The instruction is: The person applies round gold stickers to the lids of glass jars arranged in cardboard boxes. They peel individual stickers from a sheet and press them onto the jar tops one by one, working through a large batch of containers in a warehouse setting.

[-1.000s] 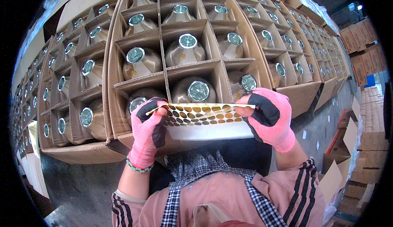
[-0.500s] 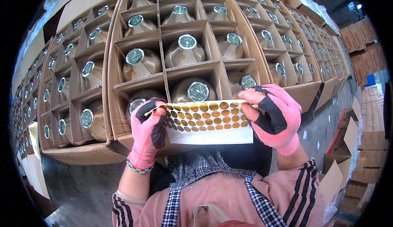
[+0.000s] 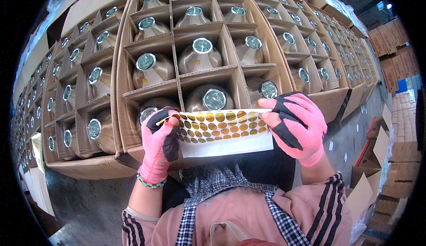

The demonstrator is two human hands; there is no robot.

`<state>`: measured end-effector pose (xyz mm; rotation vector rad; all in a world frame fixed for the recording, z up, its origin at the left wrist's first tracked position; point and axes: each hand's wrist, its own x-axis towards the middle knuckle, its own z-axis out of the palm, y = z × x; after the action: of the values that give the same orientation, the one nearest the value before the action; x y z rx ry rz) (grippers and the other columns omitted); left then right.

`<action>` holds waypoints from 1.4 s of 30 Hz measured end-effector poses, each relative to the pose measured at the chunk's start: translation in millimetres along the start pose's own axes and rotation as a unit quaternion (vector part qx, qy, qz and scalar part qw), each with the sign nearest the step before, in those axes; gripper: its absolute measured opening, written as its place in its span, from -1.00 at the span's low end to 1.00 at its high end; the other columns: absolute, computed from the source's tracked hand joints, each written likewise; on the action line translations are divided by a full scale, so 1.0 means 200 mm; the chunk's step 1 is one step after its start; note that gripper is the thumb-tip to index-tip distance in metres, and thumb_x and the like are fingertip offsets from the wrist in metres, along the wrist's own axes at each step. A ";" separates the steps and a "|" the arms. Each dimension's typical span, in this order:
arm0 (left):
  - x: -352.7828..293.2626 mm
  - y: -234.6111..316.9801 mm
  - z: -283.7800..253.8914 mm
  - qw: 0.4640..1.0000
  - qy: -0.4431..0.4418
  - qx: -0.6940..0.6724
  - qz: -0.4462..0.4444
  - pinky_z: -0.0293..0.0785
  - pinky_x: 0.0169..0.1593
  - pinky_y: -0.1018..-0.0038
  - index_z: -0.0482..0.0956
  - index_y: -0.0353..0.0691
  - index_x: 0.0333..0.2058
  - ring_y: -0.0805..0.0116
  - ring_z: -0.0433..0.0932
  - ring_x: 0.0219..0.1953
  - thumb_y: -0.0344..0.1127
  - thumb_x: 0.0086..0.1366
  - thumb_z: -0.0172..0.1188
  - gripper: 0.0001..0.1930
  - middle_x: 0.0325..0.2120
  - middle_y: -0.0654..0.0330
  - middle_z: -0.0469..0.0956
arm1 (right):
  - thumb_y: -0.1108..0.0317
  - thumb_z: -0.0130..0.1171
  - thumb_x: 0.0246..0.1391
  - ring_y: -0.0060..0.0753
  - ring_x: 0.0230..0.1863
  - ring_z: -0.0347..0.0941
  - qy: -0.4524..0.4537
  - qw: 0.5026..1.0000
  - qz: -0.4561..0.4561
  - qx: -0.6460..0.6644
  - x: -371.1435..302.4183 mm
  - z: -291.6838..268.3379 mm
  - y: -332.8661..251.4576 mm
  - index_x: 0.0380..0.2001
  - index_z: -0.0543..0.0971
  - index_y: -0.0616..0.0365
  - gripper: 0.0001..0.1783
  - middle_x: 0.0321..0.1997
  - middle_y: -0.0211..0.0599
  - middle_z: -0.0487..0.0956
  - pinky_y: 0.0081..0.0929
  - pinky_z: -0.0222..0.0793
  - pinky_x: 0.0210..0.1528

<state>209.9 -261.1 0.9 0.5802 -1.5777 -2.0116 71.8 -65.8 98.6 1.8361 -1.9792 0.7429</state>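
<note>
Between my hands a white sheet of round gold stickers [image 3: 219,126] is stretched over the front edge of a divided carton [image 3: 153,86]. My left hand [image 3: 160,135], in a pink glove with black patches and bare fingertips, pinches the sheet's left end. At its upper right corner my right hand [image 3: 297,124], gloved alike, grips it between thumb and fingers. Just beyond the sheet, a rounded metallic flask [image 3: 213,97] with a silvery-green glassy mouth sits in a cardboard cell. A similar flask [image 3: 153,66] stands farther back; small yellow dots show on some shoulders.
More divided cartons of flasks flank this one, such as the left carton [image 3: 80,99] and the right carton [image 3: 306,55]. Stacked brown boxes [image 3: 392,46] stand at far right. Opened cartons [image 3: 370,153] and paper scraps lie on the grey floor [image 3: 335,133].
The sheet's right end has lifted and tilted slightly. My right hand has turned a little, its fingers shifting at the corner. My left hand stays almost still.
</note>
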 end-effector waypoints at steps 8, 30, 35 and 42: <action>0.00 0.00 -0.01 0.998 0.007 -0.028 -0.055 0.24 -0.37 0.65 0.48 -0.33 -0.49 0.55 0.36 -0.47 -0.20 0.00 0.17 -0.74 -0.57 0.30 0.42 | 0.57 0.08 -0.30 -0.36 -0.35 0.41 0.099 0.951 0.130 0.263 0.01 0.02 0.10 -0.45 0.45 0.22 -0.80 -0.27 -0.19 0.48 -0.46 0.30 -0.25; 0.03 0.03 0.01 0.995 -0.003 -0.089 -0.050 0.28 -0.37 0.67 0.49 -0.31 -0.44 0.57 0.39 -0.49 -0.26 -0.04 0.23 -0.76 -0.55 0.30 0.46 | 0.38 0.12 -0.33 0.04 0.19 -0.09 -0.356 0.898 0.132 -0.222 0.14 0.56 0.90 -0.19 0.44 0.08 -0.54 0.21 -0.13 -0.05 -0.08 -0.08 0.14; 0.04 0.02 0.00 0.995 -0.033 -0.084 -0.032 0.29 -0.34 0.67 0.49 -0.31 -0.43 0.58 0.39 -0.46 -0.36 -0.02 0.19 -0.82 -0.53 0.30 0.47 | 0.34 0.18 -0.33 -0.07 0.08 0.12 -0.162 0.958 0.230 -0.052 0.12 0.49 0.89 -0.27 0.44 0.14 -0.59 0.10 -0.07 0.15 -0.28 0.04 0.09; 0.01 0.02 -0.01 0.997 -0.034 -0.061 -0.025 0.27 -0.35 0.70 0.49 -0.31 -0.45 0.63 0.35 -0.46 -0.41 0.00 0.16 -0.87 -0.54 0.35 0.43 | 0.51 0.00 -0.08 -0.65 -0.20 0.34 0.134 0.888 0.285 0.335 0.28 0.03 0.28 -0.29 0.44 0.25 -0.80 -0.23 -0.38 0.45 -0.70 0.19 -0.14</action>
<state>209.8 -263.9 4.1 0.5138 -1.4788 -2.1699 11.0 -113.6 117.2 1.2861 -2.2413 1.9461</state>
